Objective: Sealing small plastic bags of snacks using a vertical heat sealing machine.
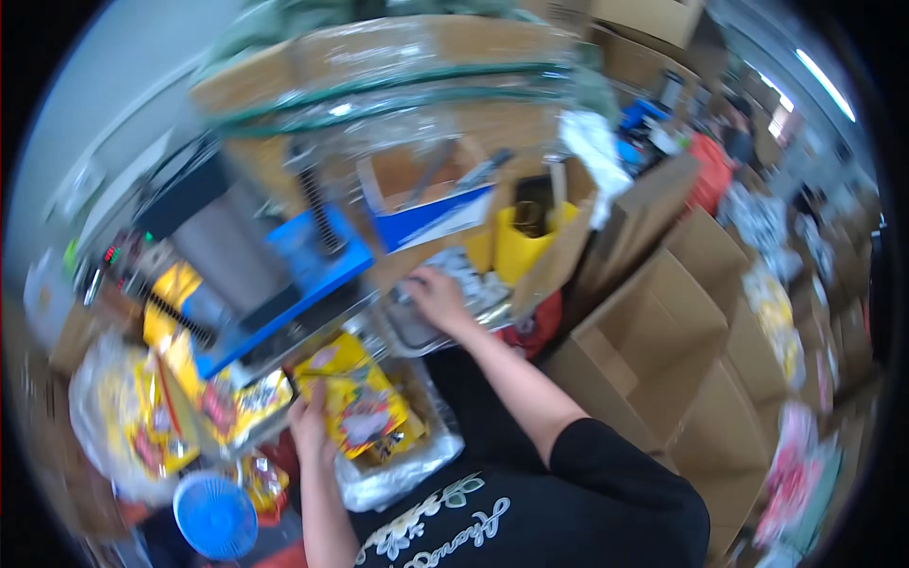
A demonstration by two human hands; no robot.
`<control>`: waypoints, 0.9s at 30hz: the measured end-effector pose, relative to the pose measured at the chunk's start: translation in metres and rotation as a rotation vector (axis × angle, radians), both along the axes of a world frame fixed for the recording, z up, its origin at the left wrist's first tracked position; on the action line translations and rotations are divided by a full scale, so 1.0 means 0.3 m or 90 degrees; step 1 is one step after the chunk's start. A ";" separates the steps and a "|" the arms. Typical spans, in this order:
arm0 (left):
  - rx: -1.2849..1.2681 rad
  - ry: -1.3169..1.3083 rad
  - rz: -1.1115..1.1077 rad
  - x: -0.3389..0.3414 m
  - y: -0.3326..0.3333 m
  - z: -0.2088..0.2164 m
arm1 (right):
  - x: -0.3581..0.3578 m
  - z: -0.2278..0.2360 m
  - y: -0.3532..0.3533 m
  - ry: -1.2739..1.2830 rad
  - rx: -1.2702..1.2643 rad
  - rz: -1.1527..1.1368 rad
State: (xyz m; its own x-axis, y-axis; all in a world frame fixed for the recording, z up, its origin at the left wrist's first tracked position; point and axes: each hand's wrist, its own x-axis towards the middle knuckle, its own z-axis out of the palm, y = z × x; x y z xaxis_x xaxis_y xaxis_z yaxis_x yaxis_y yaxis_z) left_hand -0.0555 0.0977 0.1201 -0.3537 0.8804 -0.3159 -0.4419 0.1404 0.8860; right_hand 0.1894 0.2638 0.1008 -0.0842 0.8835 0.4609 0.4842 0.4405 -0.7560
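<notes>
My left hand [314,424] grips a yellow printed packet [358,396] by its left edge, thumb on top. The packet lies over an open box [437,407] lined with clear plastic, in which more yellow packaging shows. Farther forward and to the right, my right hand [439,297] reaches into a shallow metal tray [417,333] of small pale pieces, too blurred to name. Its fingers are bent inward, with the tips partly hidden, so whatever they pinch cannot be made out.
A blue and grey machine with springs [232,251] stands left of the tray. Yellow packets [156,426] in clear plastic and a small blue fan [216,514] are at lower left. A blue-white box [431,218] and a yellow container [530,241] stand behind; open cartons [653,331] fill the right.
</notes>
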 end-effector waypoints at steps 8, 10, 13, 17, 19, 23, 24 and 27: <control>0.113 1.165 0.064 -0.229 -0.133 -0.066 | -0.014 0.001 -0.056 -0.255 -0.003 -0.083; 0.167 1.076 0.020 -0.294 -0.142 -0.137 | 0.066 0.003 -0.074 -0.278 0.001 -0.081; 0.114 0.709 0.137 -0.434 -0.226 -0.192 | 0.079 0.083 -0.136 -0.171 -0.020 0.037; 0.083 0.672 0.040 -0.214 -0.265 0.060 | 0.001 0.272 -0.259 -0.025 -0.057 0.183; 0.057 0.524 -0.019 -0.065 -0.236 0.096 | -0.042 0.307 -0.307 -0.078 -0.016 0.249; 0.064 0.518 -0.115 0.053 -0.208 -0.018 | -0.094 0.334 -0.380 -0.195 -0.049 0.368; 0.087 0.512 -0.134 0.073 -0.213 -0.016 | -0.107 0.321 -0.379 -0.218 -0.078 0.405; 0.071 0.509 -0.175 0.053 -0.256 -0.048 | -0.141 0.286 -0.377 -0.129 -0.203 0.464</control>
State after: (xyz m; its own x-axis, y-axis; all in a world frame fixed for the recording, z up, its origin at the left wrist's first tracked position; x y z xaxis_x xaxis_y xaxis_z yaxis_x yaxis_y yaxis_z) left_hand -0.0397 0.0210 0.1058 -0.2025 0.9788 0.0319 0.3588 0.0439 0.9324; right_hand 0.1470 0.1509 0.1867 -0.7418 0.6613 0.1114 0.3000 0.4758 -0.8268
